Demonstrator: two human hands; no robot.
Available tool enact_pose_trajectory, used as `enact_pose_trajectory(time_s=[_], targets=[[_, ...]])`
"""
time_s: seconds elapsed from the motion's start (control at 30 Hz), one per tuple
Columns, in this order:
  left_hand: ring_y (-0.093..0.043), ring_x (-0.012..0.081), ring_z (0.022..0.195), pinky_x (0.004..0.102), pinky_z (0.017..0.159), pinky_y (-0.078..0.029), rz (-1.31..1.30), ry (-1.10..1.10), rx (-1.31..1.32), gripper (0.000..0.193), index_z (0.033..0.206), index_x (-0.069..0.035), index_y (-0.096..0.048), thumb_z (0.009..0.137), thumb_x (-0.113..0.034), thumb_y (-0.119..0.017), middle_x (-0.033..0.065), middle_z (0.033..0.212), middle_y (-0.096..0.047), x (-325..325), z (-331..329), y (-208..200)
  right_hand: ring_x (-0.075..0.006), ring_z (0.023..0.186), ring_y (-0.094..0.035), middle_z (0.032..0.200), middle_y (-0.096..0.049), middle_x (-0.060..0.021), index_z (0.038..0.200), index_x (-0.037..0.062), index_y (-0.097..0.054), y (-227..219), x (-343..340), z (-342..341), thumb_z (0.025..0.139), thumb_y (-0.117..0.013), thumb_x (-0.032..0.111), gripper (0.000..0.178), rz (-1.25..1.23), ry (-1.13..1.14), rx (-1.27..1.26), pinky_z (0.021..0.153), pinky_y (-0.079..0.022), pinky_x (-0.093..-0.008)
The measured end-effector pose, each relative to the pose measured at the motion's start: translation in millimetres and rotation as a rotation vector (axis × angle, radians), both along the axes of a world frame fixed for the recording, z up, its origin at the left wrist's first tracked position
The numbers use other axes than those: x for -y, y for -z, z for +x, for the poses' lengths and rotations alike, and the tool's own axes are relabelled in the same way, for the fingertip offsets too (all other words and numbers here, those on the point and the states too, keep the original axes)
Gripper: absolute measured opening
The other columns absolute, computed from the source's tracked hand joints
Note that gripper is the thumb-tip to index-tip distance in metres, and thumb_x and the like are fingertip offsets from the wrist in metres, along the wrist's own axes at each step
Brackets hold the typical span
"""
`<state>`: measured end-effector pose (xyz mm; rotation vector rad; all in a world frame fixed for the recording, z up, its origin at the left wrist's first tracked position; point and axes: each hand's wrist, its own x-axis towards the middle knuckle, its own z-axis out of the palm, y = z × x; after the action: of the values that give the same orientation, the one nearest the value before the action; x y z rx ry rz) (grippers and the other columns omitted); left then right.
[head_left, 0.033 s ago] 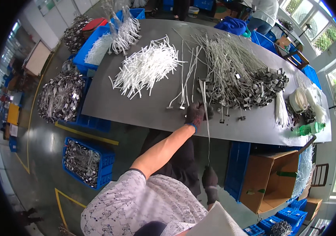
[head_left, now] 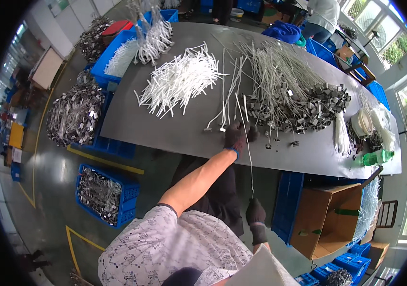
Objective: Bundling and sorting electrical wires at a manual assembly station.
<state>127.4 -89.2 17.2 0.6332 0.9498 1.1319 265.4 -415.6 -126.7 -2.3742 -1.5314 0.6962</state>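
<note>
My left hand (head_left: 238, 135), in a dark glove, is closed at the table's near edge. A thin pale cable (head_left: 250, 164) passes through its fingers, with a whitish upper end above the hand. Below the table edge, my right hand (head_left: 255, 212), also gloved, is closed on the cable's lower end, and the stretch between the hands is nearly straight. Several similar cables with small end pieces (head_left: 222, 129) lie just left of and beyond my left hand. Right of it spreads a large heap of grey cables (head_left: 284, 71) with dark metal connectors (head_left: 325, 101).
White short tubes (head_left: 179, 78) are piled on the grey table (head_left: 132, 126). At right are a white reel (head_left: 361, 122) and a green bottle (head_left: 377, 157). An open cardboard box (head_left: 327, 217) stands below; a blue crate (head_left: 129, 195) sits on the floor at left. Another person (head_left: 321, 16) is far back.
The cable stretch between my hands, a wide pale blur before, now shows as a thin line. Its upper end has shifted slightly, and my right hand is a little higher.
</note>
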Motion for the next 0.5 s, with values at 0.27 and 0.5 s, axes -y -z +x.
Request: enact_pose_trajectory(time_s=[0.27,0.5], targets=[[-0.071,0.021,0.071,0.0345,0.065,-0.061,0.213,-0.344,0.077,0.013,0.107,0.0,-0.057,0.1,-0.011,-0.055,0.012,0.088,-0.07,-17,-66,-52,-0.0413,0.089,-0.069,0.094,-0.072,-0.0196,0.1,0.011,-0.07,-4,-2,1,0.091,-0.055,0.02,0.02,-0.228,-0.135,0.144,0.075,-0.055,-0.0508],[-0.07,0.0187,0.071,0.0338,0.065,-0.061,0.197,-0.077,0.082,0.01,0.101,0.0,-0.056,0.099,-0.009,-0.055,0.0129,0.087,-0.07,-4,-66,-55,-0.0417,0.091,-0.069,0.095,-0.072,-0.0194,0.102,0.0117,-0.07,10,14,-5,0.089,-0.057,0.02,0.021,-0.098,-0.106,0.074,0.076,-0.055,-0.0511]])
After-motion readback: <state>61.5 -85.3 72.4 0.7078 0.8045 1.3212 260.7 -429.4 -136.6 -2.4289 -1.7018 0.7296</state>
